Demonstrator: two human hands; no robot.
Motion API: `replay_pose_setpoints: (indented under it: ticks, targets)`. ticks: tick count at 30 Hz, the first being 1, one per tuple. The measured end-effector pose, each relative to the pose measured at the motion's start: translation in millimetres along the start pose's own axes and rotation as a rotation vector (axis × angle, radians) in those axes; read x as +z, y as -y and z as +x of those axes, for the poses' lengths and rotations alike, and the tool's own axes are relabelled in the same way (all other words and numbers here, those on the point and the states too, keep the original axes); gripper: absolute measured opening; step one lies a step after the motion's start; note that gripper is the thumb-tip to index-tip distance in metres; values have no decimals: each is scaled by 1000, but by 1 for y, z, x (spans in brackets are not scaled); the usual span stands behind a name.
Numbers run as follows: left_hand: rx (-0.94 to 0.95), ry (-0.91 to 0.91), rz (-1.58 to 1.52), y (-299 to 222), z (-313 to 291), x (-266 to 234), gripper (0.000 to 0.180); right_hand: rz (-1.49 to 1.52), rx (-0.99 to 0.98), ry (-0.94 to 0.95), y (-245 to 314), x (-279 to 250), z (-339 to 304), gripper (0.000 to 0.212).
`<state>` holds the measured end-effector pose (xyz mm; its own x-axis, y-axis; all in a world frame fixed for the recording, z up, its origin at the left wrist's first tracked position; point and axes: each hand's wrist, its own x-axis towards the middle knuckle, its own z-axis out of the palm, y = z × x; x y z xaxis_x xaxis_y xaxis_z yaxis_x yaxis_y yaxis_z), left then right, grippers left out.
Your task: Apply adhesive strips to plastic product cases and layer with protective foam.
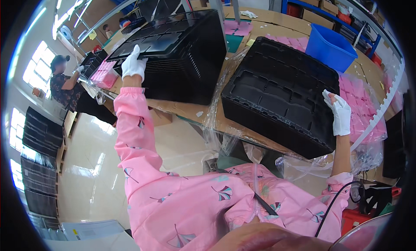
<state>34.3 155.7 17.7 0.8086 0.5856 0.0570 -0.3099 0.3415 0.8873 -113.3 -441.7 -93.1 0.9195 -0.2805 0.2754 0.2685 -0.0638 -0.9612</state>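
Crate [277, 95] on the table [182, 109], long axis slanting crosswise, and here's the right hand [340, 114] at its right short end, fingers bent by the rim, though whether they grip I can't tell; the crate lies leftward of that hand, clearly the nearer of the two! Left of the crate stands the box [173, 84], and there's the left hand [134, 67] up against its lid [160, 42] edge, thumb raised, finger closure hidden; bin [331, 47] behind the crate, pink packs [360, 107] off its right end

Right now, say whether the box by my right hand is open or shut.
The box is shut: black lid panels cover its top.
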Motion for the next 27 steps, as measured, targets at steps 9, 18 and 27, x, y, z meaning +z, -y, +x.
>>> replay_pose_setpoints:
  ticks: [9,18,27]
  targets:
    - [783,478,833,-2,-90,16,45,-20,20,-1,8,8,-6,29]
    - [1176,621,1069,20,-92,29,15,-127,7,-15,1,6,-7,28]
    - [1243,581,991,31,-101,32,17,-299,-4,14,20,16,-19,29]
